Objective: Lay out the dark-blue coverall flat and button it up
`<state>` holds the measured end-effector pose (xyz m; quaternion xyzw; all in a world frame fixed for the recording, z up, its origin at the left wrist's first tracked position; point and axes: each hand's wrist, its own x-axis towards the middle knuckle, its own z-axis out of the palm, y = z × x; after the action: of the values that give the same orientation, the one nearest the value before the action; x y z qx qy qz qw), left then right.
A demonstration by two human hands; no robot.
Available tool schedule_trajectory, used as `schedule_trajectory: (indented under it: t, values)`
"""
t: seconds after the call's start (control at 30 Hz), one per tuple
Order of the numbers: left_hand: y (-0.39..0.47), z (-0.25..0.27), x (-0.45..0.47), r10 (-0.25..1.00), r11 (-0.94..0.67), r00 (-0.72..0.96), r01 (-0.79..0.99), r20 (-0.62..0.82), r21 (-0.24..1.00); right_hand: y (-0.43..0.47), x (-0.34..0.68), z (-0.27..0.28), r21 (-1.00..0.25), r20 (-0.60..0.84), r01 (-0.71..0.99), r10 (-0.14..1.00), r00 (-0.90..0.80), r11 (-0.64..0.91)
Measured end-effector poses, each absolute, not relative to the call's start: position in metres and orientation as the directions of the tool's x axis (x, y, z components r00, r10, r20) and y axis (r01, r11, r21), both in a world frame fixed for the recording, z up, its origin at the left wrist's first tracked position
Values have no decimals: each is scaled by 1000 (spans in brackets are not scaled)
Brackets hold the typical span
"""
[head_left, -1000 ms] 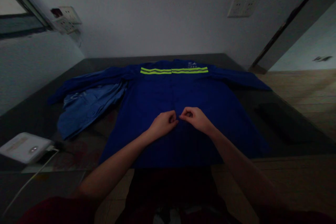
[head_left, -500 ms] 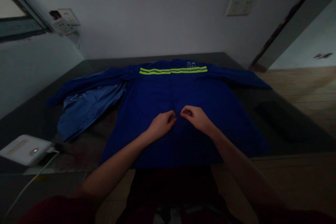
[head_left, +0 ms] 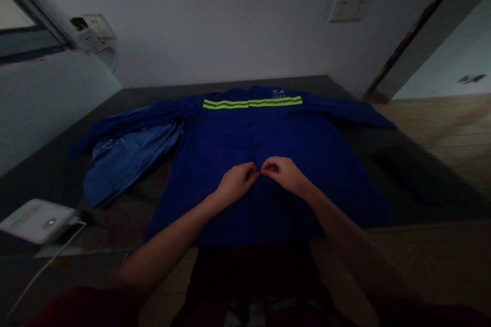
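Observation:
A dark blue work jacket (head_left: 215,138) lies spread out with its front up and sleeves out to both sides. A yellow-green reflective stripe crosses its chest, and small white print shows above the stripe's right half. At the middle of the jacket's front, my left hand (head_left: 238,180) is closed in a pinch on the front edge. My right hand (head_left: 284,173) pinches the facing edge, its fingertips almost touching the left ones. Whatever small fastener may be between the fingertips is too dark to make out.
A lighter blue folded garment (head_left: 130,161) lies under the left sleeve on the dark table (head_left: 307,83). At the left front is a white box-shaped device (head_left: 38,220) with a cable. A black flat item (head_left: 410,173) rests at the right. Wall sockets (head_left: 350,8) are behind.
My right hand has moved slightly left and down, bringing its fingertips close to those of my left hand. The left hand and the jacket have hardly moved.

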<state>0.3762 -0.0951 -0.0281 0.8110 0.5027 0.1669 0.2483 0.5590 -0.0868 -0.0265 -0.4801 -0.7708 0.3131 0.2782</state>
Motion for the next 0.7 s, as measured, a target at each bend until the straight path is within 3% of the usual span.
schedule_trajectory:
  t: [0.17,0.37,0.57,0.7]
  values:
    - [-97,-24,377,898,-375,438,809,-37,453,-86,562,-25,-710,183,599,918,-351,371]
    - [-99,-17,376,884,-404,457,851,-95,335,-94,561,-12,-547,213,733,915,-344,403]
    - [-117,-3,369,849,-444,493,861,-192,247,-143,561,-1,-593,194,675,892,-409,439]
    - [-140,1,365,851,-444,495,857,-175,261,-183,557,-16,-556,186,691,879,-439,462]
